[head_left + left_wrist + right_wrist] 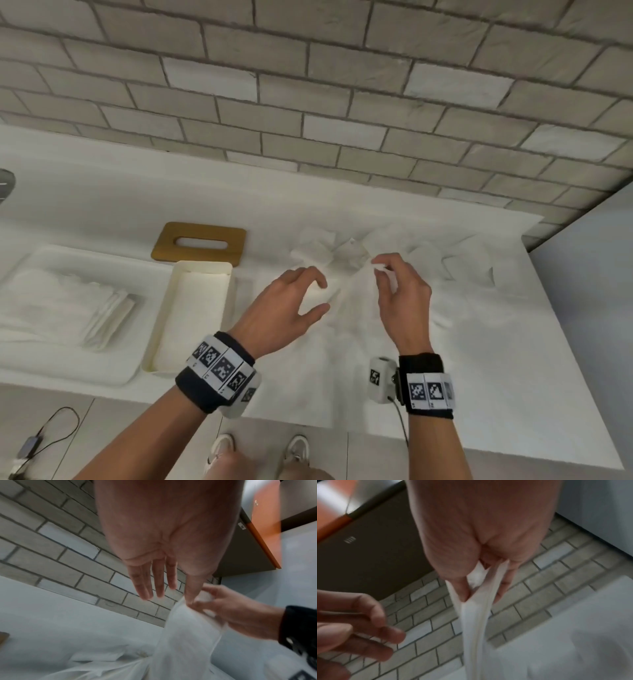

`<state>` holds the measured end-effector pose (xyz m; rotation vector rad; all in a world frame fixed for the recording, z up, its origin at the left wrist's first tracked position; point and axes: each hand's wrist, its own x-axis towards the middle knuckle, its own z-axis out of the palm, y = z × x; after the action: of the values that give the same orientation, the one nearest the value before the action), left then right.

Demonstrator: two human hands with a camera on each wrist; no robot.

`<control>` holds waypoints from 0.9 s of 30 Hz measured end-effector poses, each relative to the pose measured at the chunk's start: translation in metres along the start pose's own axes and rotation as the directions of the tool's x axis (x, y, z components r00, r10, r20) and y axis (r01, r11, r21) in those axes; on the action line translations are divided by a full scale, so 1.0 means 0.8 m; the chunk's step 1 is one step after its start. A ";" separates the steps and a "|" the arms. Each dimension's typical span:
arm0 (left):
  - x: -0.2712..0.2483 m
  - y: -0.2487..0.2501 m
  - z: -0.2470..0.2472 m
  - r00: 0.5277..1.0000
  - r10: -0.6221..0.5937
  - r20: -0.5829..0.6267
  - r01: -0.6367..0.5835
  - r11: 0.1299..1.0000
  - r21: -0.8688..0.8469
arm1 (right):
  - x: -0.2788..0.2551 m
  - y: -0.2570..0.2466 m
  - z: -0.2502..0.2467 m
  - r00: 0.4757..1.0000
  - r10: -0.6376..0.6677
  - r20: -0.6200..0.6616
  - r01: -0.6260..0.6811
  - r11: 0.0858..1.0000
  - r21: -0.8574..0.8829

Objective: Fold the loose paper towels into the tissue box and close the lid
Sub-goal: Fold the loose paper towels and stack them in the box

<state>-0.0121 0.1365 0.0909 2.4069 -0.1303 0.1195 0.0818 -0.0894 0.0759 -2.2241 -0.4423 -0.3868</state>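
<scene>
My right hand (387, 270) pinches the top corner of a white paper towel (346, 308) between thumb and fingers and holds it up so it hangs to the counter; the pinch shows in the right wrist view (471, 592). My left hand (308, 291) hovers just left of the hanging towel (185, 635), fingers spread and relaxed, holding nothing. More loose towels (318, 250) lie crumpled behind. The cream tissue box (164, 329) stands open at the left with white towels inside. Its wooden slotted lid (198, 246) lies flat behind the box.
A white tray (113, 371) with a stack of folded towels (109, 315) sits left of the box. A brick wall (308, 102) backs the white counter (102, 205). The counter's front edge runs close to my wrists; my shoes and a cable show on the floor below.
</scene>
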 end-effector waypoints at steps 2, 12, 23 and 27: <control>0.022 0.017 0.007 0.995 0.048 -0.085 -0.052 0.997 -0.050 | 0.028 -0.012 -0.031 0.990 -0.117 0.080 0.114 0.993 0.042; 0.126 0.056 -0.019 0.984 -0.063 -0.164 -0.011 0.909 -0.416 | 0.113 -0.049 -0.096 0.944 -0.277 0.180 0.246 0.953 0.179; 0.085 0.009 -0.025 0.919 -0.223 -0.326 0.074 0.908 -0.412 | 0.079 -0.031 -0.019 0.959 0.207 0.194 -0.270 0.874 0.404; 0.066 -0.022 -0.039 0.872 -0.317 -0.372 0.159 0.904 -0.398 | 0.065 -0.050 0.012 0.945 0.248 0.213 -0.316 0.859 0.402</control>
<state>0.0405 0.1670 0.1089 1.9579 0.3319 0.4661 0.1122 -0.0483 0.1184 -1.8475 -0.2423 0.0443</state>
